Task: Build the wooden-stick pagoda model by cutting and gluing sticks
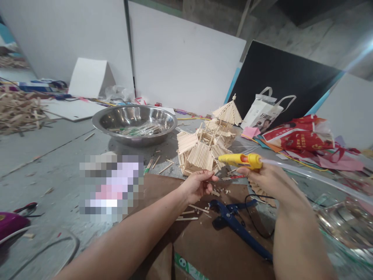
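My right hand (262, 177) is wrapped round a yellow hot glue gun (240, 160), with a long clear glue stick (309, 175) trailing out of its back. The gun's nozzle points left, just above my left hand (201, 186). The left thumb and fingers are pinched together on what looks like a short wooden stick (216, 170), mostly covered by the fingertips. Right behind the hands stands a model pavilion (201, 154) built of thin wooden sticks, its tiers of slatted roofs rising to a pointed top (229, 111).
Blue cutters (240, 231) and loose sticks (188, 218) lie on a brown board (204, 249). A steel basin (135, 138) holding bagged sticks stands back left. At right are a white paper bag (259, 114), a red bag (300, 134) and a clear container (346, 223). A blurred-out patch (113, 186) lies left.
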The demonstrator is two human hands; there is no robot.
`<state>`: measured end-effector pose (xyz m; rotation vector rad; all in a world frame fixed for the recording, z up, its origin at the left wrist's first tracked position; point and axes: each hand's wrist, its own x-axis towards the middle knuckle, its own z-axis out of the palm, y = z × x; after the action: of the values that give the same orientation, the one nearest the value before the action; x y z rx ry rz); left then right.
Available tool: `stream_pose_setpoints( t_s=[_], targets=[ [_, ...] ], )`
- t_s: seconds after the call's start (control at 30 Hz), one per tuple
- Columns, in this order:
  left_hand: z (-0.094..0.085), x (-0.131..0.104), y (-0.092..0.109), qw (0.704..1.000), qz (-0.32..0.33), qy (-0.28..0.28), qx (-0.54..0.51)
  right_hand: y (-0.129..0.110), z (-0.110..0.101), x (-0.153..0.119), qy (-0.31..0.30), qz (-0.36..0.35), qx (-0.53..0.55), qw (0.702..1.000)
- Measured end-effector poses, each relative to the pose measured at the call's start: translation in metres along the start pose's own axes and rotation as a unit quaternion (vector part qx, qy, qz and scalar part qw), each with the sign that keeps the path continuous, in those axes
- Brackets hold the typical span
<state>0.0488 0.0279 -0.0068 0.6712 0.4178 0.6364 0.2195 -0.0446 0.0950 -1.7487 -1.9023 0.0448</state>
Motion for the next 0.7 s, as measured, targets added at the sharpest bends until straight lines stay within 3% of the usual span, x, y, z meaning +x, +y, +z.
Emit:
stream_pose_setpoints(
  t_s=[0.7],
  targets=[
    [0.0019,0.0007,0.0007,1.0,-0.001,0.006,-0.001,-0.0018,0.0014,0.0014,-0.03,0.006,0.006,0.999]
  ],
)
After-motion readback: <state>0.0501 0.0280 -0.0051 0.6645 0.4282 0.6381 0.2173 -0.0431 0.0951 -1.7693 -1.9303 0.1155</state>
